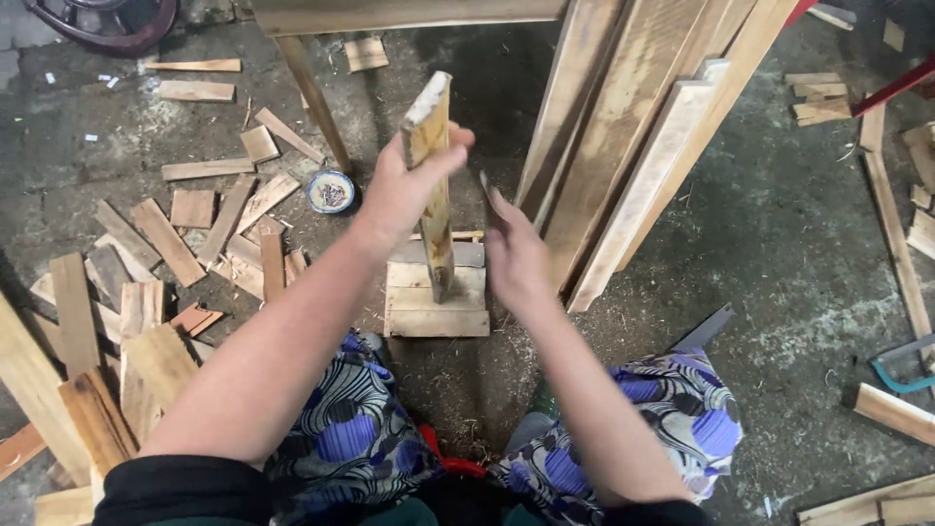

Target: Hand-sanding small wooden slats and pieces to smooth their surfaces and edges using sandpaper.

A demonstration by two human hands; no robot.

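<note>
Above a wooden block (436, 304), left hand (404, 190) grips an upright plank (430, 175).

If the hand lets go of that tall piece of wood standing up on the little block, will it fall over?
Probably yes. The wood strip is tall and narrow, standing on end on the small wooden block, so it likely tips easily. Only the left hand grips it near the top; the right hand is beside it. It looks stiff, not bendy, and probably fairly light.
</note>
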